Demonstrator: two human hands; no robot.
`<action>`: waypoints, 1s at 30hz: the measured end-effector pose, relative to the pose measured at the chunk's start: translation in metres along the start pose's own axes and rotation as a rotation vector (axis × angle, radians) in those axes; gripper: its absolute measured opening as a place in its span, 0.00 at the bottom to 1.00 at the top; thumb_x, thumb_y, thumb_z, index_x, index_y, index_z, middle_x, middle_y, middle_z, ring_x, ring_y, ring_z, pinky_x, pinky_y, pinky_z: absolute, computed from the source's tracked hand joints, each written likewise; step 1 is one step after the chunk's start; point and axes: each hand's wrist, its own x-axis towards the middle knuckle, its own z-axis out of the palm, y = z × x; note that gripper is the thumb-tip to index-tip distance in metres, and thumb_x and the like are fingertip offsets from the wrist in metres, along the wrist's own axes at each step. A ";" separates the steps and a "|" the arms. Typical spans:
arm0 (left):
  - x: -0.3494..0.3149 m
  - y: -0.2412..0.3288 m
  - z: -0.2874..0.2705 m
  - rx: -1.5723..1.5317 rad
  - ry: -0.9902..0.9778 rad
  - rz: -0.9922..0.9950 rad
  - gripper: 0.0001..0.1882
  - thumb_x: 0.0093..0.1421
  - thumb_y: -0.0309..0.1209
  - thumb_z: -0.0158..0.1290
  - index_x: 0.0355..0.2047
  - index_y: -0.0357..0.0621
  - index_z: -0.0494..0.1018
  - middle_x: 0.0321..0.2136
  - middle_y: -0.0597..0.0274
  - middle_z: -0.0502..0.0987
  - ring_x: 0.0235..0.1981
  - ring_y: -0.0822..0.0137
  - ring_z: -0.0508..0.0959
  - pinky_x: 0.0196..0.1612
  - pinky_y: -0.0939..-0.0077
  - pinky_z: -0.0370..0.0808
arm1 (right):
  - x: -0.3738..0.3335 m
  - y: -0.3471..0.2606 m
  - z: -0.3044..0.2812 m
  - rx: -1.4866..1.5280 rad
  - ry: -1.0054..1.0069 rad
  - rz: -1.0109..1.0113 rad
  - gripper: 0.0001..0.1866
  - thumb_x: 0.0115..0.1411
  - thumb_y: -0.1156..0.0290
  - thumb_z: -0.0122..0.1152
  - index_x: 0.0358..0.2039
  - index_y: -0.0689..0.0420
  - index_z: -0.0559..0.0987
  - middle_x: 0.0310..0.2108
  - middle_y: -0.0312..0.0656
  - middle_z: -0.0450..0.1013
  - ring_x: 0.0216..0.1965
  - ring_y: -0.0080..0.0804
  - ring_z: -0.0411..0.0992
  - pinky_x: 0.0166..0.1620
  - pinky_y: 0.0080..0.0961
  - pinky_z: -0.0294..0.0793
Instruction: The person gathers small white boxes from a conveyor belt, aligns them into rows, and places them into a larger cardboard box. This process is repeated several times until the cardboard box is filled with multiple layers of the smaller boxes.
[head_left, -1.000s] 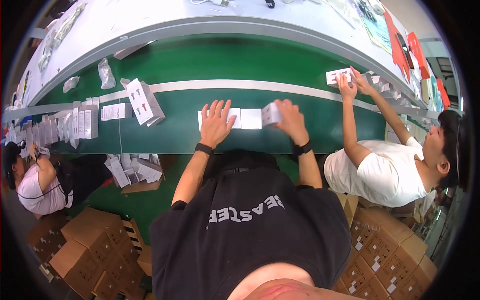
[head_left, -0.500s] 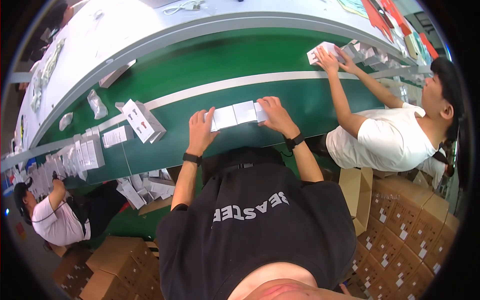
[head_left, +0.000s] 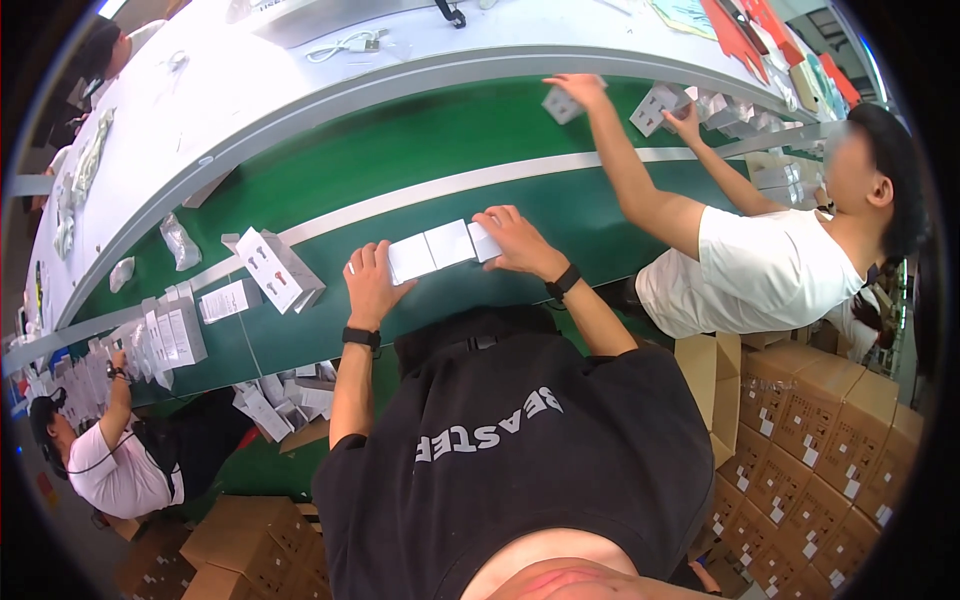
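Observation:
A row of small white boxes (head_left: 449, 243) lies side by side over the green belt, in front of my body. At the row's left end my left hand (head_left: 370, 286) is closed, its thumb spread along the near side. My right hand (head_left: 519, 243) grips the right end box, fingers over its far edge. The box faces turned up are plain white, and the end boxes are partly hidden under my hands. To the left of my left hand stands a cluster of white boxes with earphone pictures (head_left: 275, 272).
White boxes (head_left: 172, 330) and clear plastic bags (head_left: 180, 243) line the belt (head_left: 420, 170) at left. At right a co-worker (head_left: 770, 260) handles two boxes. A white shelf (head_left: 300, 90) runs along the far side. Brown cartons (head_left: 810, 420) are stacked behind me.
Both my hands and the row of boxes have shifted left in the picture. At right, the co-worker's one hand has swung left over the belt with a box, while the other stays on another box.

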 end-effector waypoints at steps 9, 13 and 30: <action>0.008 0.003 -0.006 0.014 -0.054 -0.034 0.46 0.39 0.45 0.73 0.57 0.46 0.65 0.52 0.57 0.69 0.56 0.53 0.67 0.53 0.53 0.67 | 0.088 0.046 -0.025 0.163 0.377 0.049 0.40 0.55 0.57 0.69 0.64 0.58 0.63 0.58 0.54 0.62 0.59 0.54 0.64 0.60 0.42 0.67; 0.003 0.001 -0.007 0.015 -0.067 -0.074 0.46 0.38 0.45 0.73 0.57 0.46 0.65 0.53 0.56 0.68 0.56 0.53 0.67 0.53 0.53 0.66 | 0.168 0.111 -0.070 -0.351 0.498 0.219 0.26 0.54 0.69 0.61 0.55 0.59 0.72 0.51 0.57 0.69 0.55 0.55 0.68 0.52 0.48 0.73; 0.004 0.003 -0.002 -0.038 -0.052 -0.077 0.45 0.37 0.43 0.73 0.55 0.49 0.67 0.51 0.59 0.70 0.56 0.53 0.68 0.55 0.53 0.64 | 0.059 0.108 -0.096 -0.334 0.444 0.250 0.44 0.40 0.60 0.78 0.57 0.55 0.67 0.52 0.46 0.66 0.54 0.48 0.68 0.44 0.42 0.80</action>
